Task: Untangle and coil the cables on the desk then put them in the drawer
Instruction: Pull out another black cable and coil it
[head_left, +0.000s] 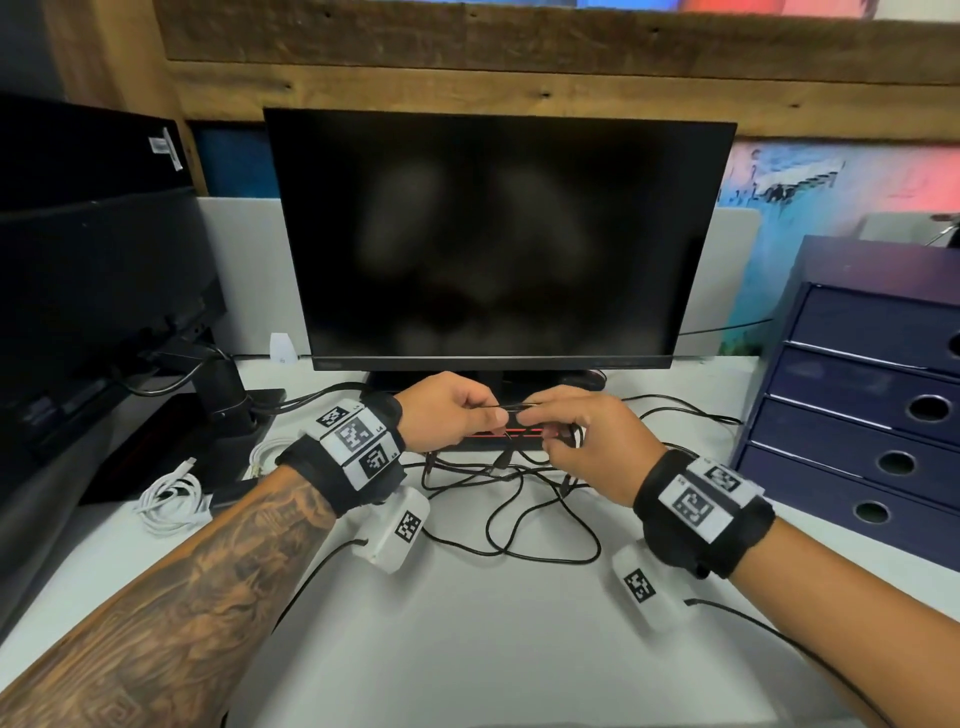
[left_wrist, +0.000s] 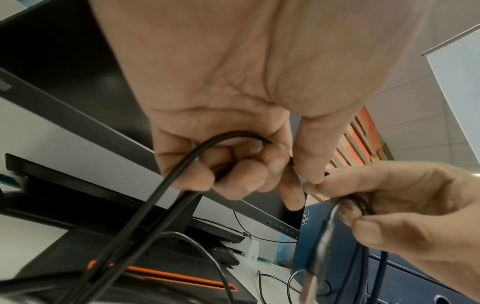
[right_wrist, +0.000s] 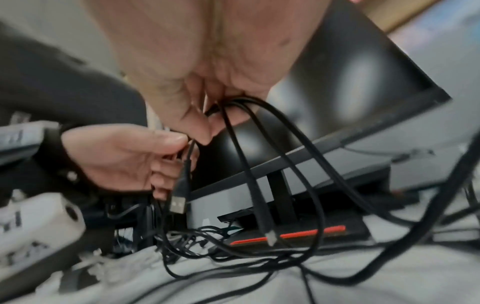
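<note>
Black cable (head_left: 511, 409) pinched by both hands
Left hand (head_left: 447, 413) and right hand (head_left: 582, 441) each clamped on it above counter (head_left: 493, 623); loops hung below.

It was an office workstation. A dark monitor (head_left: 498, 234) stood at the back edge of a white desk (head_left: 467, 623), with a second black screen (head_left: 93, 270) at the left edge. A grey partition panel (head_left: 244, 270) ran behind them. A navy drawer unit (head_left: 862, 395) sat at the right edge, and loose black cables (head_left: 524, 499) lay near the middle.
</note>
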